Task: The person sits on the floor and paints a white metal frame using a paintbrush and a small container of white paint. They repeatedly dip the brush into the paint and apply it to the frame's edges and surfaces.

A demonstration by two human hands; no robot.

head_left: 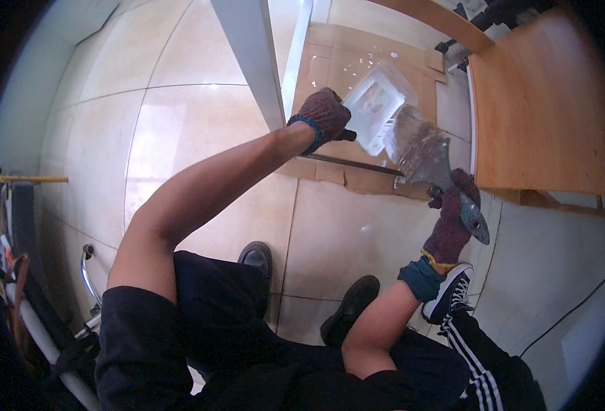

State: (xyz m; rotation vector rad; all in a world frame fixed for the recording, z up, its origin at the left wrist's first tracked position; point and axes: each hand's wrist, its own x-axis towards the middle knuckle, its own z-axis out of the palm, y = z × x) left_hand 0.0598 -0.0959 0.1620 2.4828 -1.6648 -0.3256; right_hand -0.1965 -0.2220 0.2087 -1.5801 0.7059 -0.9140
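Both my hands wear dark red knit gloves. My left hand (pixel 324 115) is closed around a short dark handle at the edge of a clear rectangular plastic piece (pixel 376 101), held out over the floor. My right hand (pixel 453 220) grips a grey metal trowel-like blade (pixel 426 154). Its wide end is smeared brown and touches the lower edge of the plastic piece. Its pointed end (pixel 479 226) sticks out past my glove.
Flattened cardboard (pixel 357 58) covers the tiled floor beyond my hands. A white upright frame (pixel 248 55) stands beside my left hand, and a wooden tabletop (pixel 542 103) is at the right. My black shoes (pixel 258 257) are below. Another person's sneaker (pixel 453 291) and striped trouser leg (pixel 487 349) are close on the right.
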